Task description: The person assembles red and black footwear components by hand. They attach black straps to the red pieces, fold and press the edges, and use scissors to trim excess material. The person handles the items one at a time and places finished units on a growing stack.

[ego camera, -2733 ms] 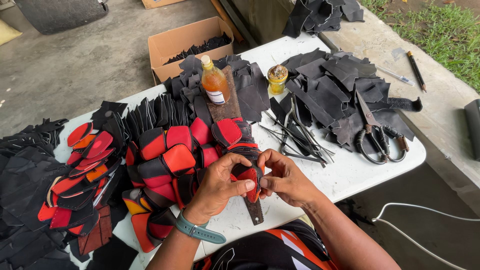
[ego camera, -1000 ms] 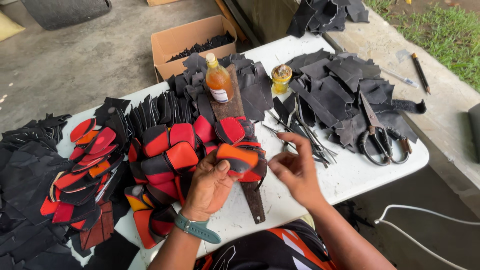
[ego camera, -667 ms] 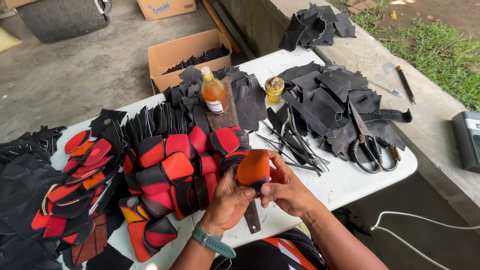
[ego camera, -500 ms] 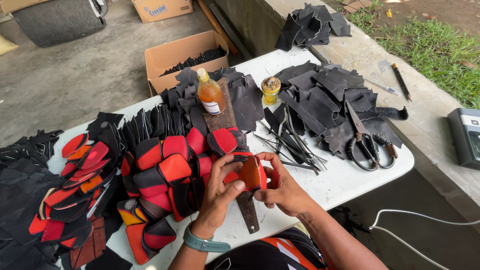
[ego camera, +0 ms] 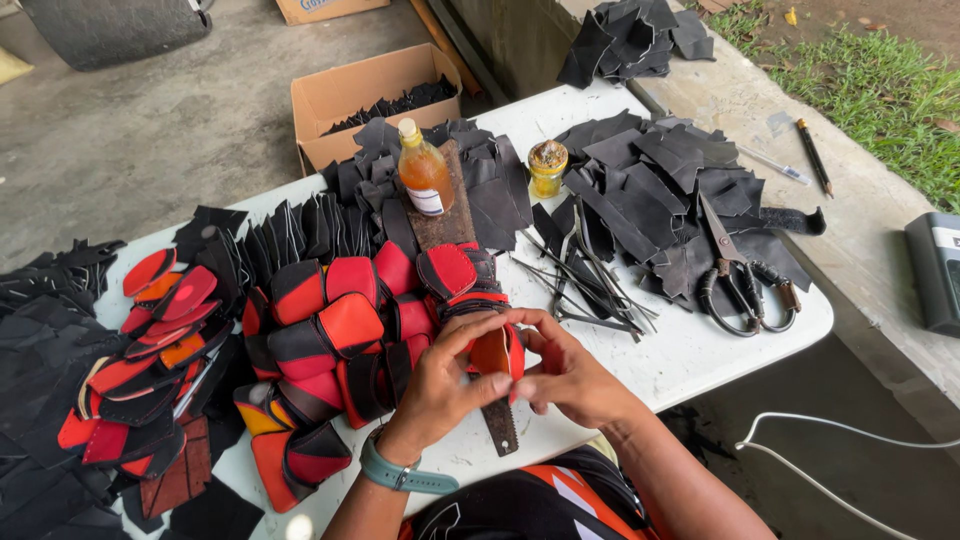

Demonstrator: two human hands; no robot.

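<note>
Head view: the left hand (ego camera: 445,385) and the right hand (ego camera: 565,375) meet over the near edge of the white table (ego camera: 700,350), both curled closed around 1 small orange-and-black leather piece (ego camera: 495,352), fingertips pinching its edges. Under the hands lies a dark rusty metal strip (ego camera: 500,425). Just left sits a heap of red, orange and black pieces (ego camera: 340,340). Beyond stand an amber bottle (ego camera: 424,178) and a small jar (ego camera: 547,167). Right of the hands lie thin black strips (ego camera: 585,285), black scraps (ego camera: 660,190) and scissors (ego camera: 735,275). A cardboard box (ego camera: 370,95) stands behind the table.
</note>
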